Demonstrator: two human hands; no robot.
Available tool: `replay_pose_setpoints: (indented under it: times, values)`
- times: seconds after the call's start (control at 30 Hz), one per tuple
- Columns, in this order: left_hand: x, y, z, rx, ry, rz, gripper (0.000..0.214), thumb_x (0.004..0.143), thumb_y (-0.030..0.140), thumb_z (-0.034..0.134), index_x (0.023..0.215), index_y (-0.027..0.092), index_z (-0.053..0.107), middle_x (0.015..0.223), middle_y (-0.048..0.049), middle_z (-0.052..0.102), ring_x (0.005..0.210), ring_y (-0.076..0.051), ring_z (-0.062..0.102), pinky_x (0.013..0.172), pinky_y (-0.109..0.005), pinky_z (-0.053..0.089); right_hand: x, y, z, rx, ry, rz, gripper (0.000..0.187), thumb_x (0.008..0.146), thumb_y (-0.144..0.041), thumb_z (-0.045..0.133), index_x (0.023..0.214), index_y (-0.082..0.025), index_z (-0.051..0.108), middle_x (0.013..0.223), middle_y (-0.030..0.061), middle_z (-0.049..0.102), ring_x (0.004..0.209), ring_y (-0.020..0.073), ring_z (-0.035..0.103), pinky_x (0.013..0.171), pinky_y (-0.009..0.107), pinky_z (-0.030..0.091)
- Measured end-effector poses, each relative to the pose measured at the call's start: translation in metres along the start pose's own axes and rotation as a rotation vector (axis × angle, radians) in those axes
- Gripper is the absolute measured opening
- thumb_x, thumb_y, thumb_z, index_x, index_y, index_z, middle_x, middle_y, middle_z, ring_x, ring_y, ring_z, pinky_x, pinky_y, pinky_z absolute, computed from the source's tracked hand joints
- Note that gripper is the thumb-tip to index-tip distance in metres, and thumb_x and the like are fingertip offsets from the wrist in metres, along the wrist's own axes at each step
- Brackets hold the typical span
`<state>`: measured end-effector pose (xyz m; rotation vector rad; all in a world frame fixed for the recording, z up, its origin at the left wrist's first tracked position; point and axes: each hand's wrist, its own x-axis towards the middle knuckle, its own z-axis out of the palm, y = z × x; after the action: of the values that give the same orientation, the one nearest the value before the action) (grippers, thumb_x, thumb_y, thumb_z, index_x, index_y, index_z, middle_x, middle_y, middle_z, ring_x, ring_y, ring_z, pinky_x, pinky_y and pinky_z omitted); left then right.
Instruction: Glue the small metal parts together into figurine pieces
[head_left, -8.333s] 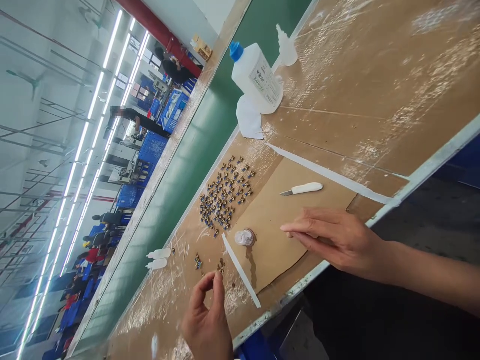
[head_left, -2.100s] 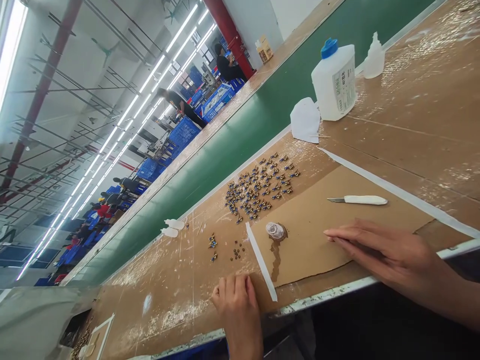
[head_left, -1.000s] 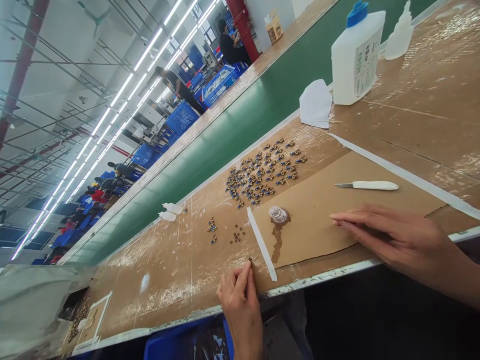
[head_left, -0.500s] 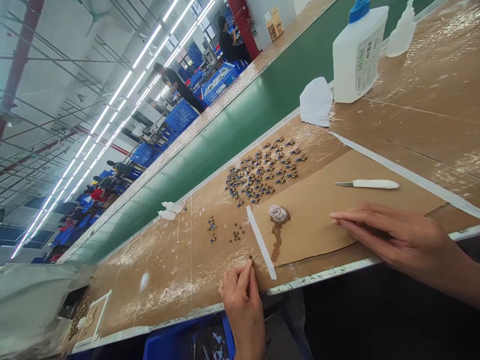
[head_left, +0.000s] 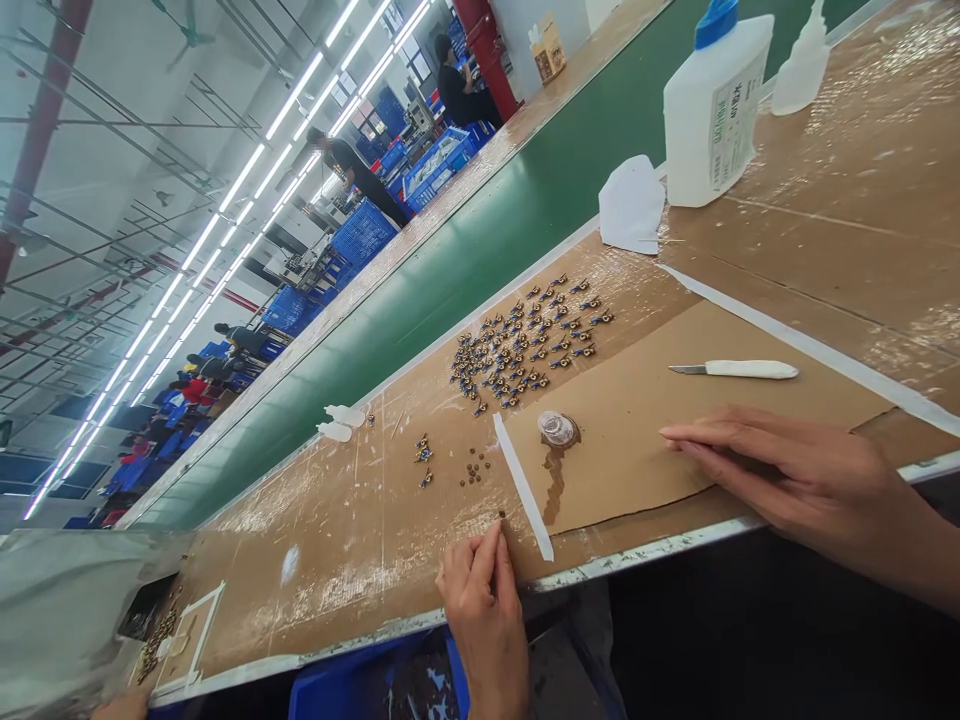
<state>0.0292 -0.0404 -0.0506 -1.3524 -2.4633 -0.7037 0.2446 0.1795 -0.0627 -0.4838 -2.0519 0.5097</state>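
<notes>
My left hand (head_left: pixel 484 610) rests at the table's front edge with its fingers drawn together. Its index fingertip is at a small round brown piece (head_left: pixel 502 514) on the table; whether the fingers hold anything is hidden. Over the brown cardboard sheet (head_left: pixel 630 400), my right hand (head_left: pixel 817 480) keeps thumb and index finger close together; anything between them is too small to make out. A white-handled knife (head_left: pixel 750 369) lies beyond it. Left of that, a round whitish lump (head_left: pixel 556 428) sits on a wet stain. Several loose brown pieces (head_left: pixel 472 468) lie beyond my left hand.
Many small blue-and-gold figures (head_left: pixel 525 340) cover the table's far side, with a few more (head_left: pixel 424 450) to the left. A large white bottle (head_left: pixel 716 110), a dropper bottle (head_left: pixel 801 65) and white paper (head_left: pixel 631 205) stand or lie behind. A green conveyor belt (head_left: pixel 450 270) runs beyond.
Another person's hand has come into view at the lower left edge. Both of my hands stay practically where they were, and the pieces on the table look unmoved.
</notes>
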Motion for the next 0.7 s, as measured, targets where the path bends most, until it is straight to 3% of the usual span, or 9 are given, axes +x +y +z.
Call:
replay_pose_setpoints:
  times: [0.17,0.37,0.53,0.7]
  values:
    - [0.030,-0.043,-0.009,0.093,0.082,-0.104,0.024,0.085,0.035,0.050,0.094,0.022,0.068,0.091,-0.0052,0.067,0.087,-0.019,0.060,0.082,-0.035,0.045,0.002,-0.001,0.000,0.007,0.013,-0.024,0.019,0.089,-0.022,0.052,0.106,-0.023,0.058,0.091,-0.0008,0.067,0.080,0.0093,0.063,0.076,0.019,0.048]
    - [0.076,-0.095,-0.005,0.136,0.048,-0.105,0.029,0.081,0.035,0.049,0.093,0.019,0.069,0.100,-0.0098,0.066,0.095,-0.023,0.060,0.087,-0.040,0.045,0.002,0.000,0.000,-0.015,0.044,-0.047,0.018,0.090,-0.025,0.049,0.104,-0.023,0.060,0.090,-0.0016,0.068,0.081,0.0097,0.065,0.078,0.018,0.049]
    - [0.092,-0.101,-0.001,0.125,-0.036,-0.046,0.026,0.079,0.035,0.049,0.083,0.020,0.070,0.091,-0.0082,0.068,0.086,-0.022,0.061,0.081,-0.037,0.047,0.001,0.001,0.001,-0.033,0.057,-0.048,0.018,0.090,-0.024,0.047,0.104,-0.023,0.059,0.090,-0.0011,0.068,0.079,0.0104,0.066,0.074,0.018,0.051]
    - [0.094,-0.097,-0.004,0.136,-0.027,-0.034,0.022,0.077,0.034,0.050,0.079,0.021,0.068,0.083,-0.0063,0.070,0.081,-0.023,0.061,0.082,-0.041,0.044,0.000,0.001,0.002,0.018,0.073,-0.029,0.021,0.087,-0.021,0.051,0.107,-0.023,0.058,0.090,-0.0005,0.068,0.079,0.0123,0.066,0.074,0.020,0.053]
